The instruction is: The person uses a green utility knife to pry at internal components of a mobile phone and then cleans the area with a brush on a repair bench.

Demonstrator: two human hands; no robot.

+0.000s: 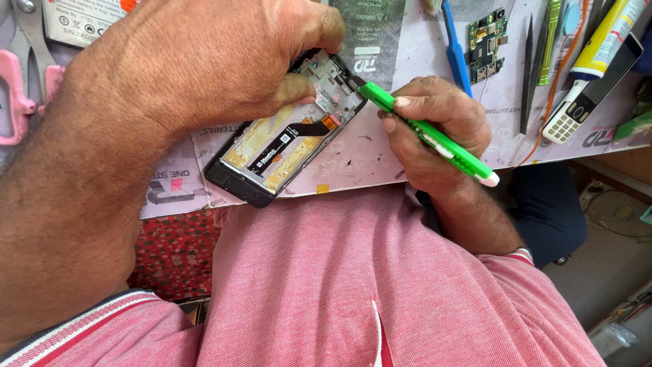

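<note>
**Opened phone frame pinned at the table edge, green tool at its top**

The opened phone (282, 139) lies slanted on the table (380, 153), its lower end at the near edge just above the person's pink shirt (353, 272). It is stripped to a black frame: the inner bay shows patchy yellowish adhesive over bare metal, a black strip with a white label runs down the middle, and an orange flex ribbon crosses toward the upper end. That upper end is a grey metal section with small cut-outs and holes.

The left hand (197, 61) is curled over the phone's upper part, the thumb pressing down on the grey section and the fingers wrapped behind the top edge, holding it in place. The right hand (435, 129) is closed around a bright green tool (428, 134) gripped like a pen; its dark tip touches the phone's top right corner.

Farther back on the table lie a small green circuit board (487, 34), a blue stick (456, 51), black tweezers (527, 75) and a keypad handset (591, 92). Pink-handled scissors (20, 81) sit at far left.
</note>
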